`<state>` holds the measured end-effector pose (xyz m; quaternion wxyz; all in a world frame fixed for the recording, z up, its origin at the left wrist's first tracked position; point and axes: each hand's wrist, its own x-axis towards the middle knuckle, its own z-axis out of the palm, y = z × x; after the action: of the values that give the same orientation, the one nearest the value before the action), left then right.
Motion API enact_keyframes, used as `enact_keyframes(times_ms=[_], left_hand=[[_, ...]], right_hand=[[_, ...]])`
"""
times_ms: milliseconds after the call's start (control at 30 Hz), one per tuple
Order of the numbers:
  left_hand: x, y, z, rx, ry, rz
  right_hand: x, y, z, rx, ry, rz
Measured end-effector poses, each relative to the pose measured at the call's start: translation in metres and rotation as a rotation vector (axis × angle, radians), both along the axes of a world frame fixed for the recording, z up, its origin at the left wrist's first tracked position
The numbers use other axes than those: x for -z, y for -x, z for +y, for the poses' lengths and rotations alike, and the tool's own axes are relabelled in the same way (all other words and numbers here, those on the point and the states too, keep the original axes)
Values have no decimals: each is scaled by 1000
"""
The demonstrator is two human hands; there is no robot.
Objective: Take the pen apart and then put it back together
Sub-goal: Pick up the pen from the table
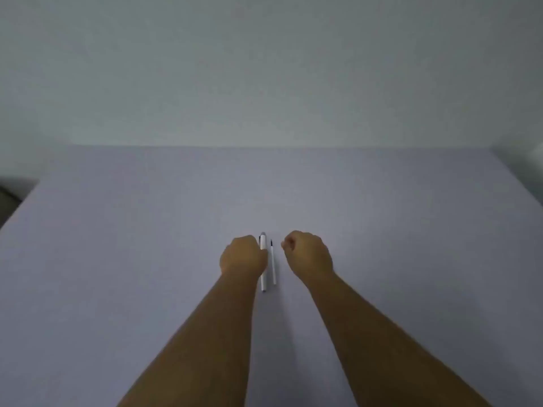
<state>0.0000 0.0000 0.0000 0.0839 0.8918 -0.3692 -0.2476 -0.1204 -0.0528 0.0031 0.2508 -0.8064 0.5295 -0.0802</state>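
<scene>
The pen lies in pieces on the pale table (147, 259). Its white barrel (263, 242), with a dark clip at the far end, points away from me. A thin white refill (273, 265) with a dark tip lies parallel just right of it. My left hand (242, 255) is curled over the barrel's middle, thumb side pressed against it, hiding part of it. My right hand (307, 254) is closed in a loose fist a little right of the refill, apart from it. I see nothing in its fingers.
A plain wall rises behind the table's far edge (264, 146). The table's left edge (17, 207) runs diagonally with a dark floor beyond it, and a pale object sits at the far right corner (523, 154).
</scene>
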Motion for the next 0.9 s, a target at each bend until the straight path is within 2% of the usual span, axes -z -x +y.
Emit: enact_keyframes(times_ms=[200,467,600,733,900], left_hand=[[22,4,-2,-86,-34,156],[31,2,1,-81,25,201],[27,4,8,-76,163,210],[19,10,11,29,256,175],[7,11,14,65,320,266]], right_hand=[[19,-1,-1,54,-53,-6],[31,-5,-3,77,-107,-61],[24,-12,-4,169,-217,-178],[13,-20,-6,258,-364,-315],[7,-21,-10,351,-457,-408]])
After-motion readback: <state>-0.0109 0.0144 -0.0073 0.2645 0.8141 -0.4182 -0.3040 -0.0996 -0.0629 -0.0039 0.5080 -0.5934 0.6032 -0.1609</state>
